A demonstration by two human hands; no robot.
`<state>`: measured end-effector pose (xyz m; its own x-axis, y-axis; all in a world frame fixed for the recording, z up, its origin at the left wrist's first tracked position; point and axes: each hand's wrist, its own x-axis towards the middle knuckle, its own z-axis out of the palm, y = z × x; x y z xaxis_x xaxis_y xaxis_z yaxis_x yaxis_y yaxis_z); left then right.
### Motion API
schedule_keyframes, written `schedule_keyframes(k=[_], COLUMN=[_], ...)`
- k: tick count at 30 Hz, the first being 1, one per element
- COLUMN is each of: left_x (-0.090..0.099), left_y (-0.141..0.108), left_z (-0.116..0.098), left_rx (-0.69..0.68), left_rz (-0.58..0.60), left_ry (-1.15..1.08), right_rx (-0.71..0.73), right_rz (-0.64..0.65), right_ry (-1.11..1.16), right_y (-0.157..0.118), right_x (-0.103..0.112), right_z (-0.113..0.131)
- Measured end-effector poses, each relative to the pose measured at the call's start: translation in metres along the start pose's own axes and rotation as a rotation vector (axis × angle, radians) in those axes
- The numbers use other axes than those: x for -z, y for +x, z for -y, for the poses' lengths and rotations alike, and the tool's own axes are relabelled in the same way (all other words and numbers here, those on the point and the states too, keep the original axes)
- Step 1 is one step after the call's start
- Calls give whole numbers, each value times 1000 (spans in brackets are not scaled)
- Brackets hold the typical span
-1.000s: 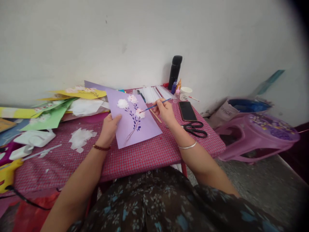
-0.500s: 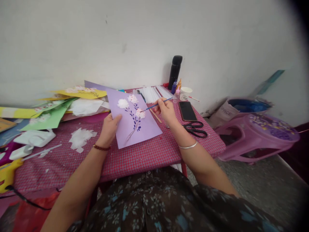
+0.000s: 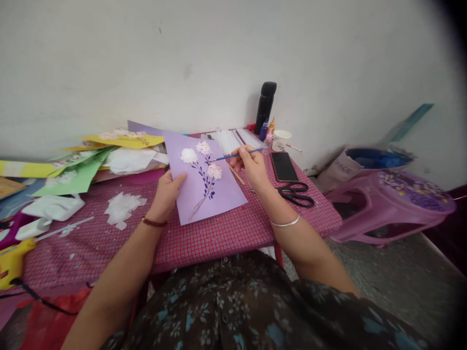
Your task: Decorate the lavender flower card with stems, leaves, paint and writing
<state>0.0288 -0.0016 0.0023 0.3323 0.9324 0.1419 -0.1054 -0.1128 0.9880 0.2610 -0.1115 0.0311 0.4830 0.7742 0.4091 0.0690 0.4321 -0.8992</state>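
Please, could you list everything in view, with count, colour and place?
Sheet: 1, purple, centre
Flowers: 3, white, on sheet
Brush: 1, blue, over sheet
Flask: 1, black, back
Small bottles: 3, purple, orange, pink, beside flask
Cup: 1, white, beside small bottles
Scissors: 1, black, right
Phone: 1, black, behind scissors
Strips: several, white, back
Other sheets: several, mixed colours, left
Scraps: pile, white, left
Glue gun: 1, yellow, far left
Tablecloth: 1, red checked, middle
Stool: 1, pink, far right
Wall: 1, white, behind
Shirt: 1, dark floral, bottom
Left hand: 1, bare, holding sheet
Right hand: 1, bare, holding brush
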Motion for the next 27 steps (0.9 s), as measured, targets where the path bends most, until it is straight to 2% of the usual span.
schedule_keyframes(k=[8,16,27], left_x=[0,1,-1], left_y=[-5,-5,-5], left_z=[-1,0,-3], left_rx=[-23,-71,-133], left_rz=[54,75,107], left_ry=[77,173,324], right_rx=[14,21,8], right_rz=[3,145,228], right_ry=[98,137,138], right_y=[-1,-5,-4], right_x=[-1,-6,-7], right_z=[4,-3,-13])
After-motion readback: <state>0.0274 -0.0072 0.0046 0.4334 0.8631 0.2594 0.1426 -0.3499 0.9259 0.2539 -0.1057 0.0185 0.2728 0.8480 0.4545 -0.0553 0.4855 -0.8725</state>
